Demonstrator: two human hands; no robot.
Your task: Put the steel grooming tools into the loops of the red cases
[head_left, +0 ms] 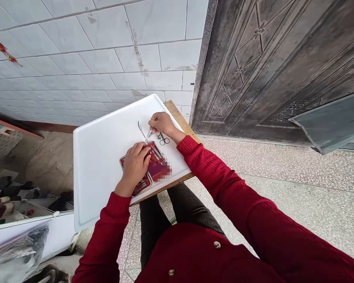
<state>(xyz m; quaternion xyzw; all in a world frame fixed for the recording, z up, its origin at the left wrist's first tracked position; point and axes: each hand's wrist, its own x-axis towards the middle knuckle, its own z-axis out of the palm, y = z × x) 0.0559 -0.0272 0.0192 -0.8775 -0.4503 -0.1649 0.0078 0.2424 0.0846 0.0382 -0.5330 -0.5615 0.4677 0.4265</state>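
Note:
A red manicure case (159,169) lies unfolded near the front edge of a white tabletop (103,157), with slim metal tools in its slots. My left hand (137,163) is over the middle of the case, its fingers curved on the upper part and gripping it. Just beyond the case, my right hand (164,125) pinches a small metal tool (150,133), whose kind its fingers hide. Cuticle nippers (140,127) with spread handles lie beside those fingertips. Small scissors (164,140) rest on the tabletop below my right wrist.
A white tiled wall (106,59) stands behind the table. To the right is a dark patterned metal door (253,70), with a grey panel (333,118) jutting in front. Shoes (2,208) and a plastic bag (20,251) are at the lower left.

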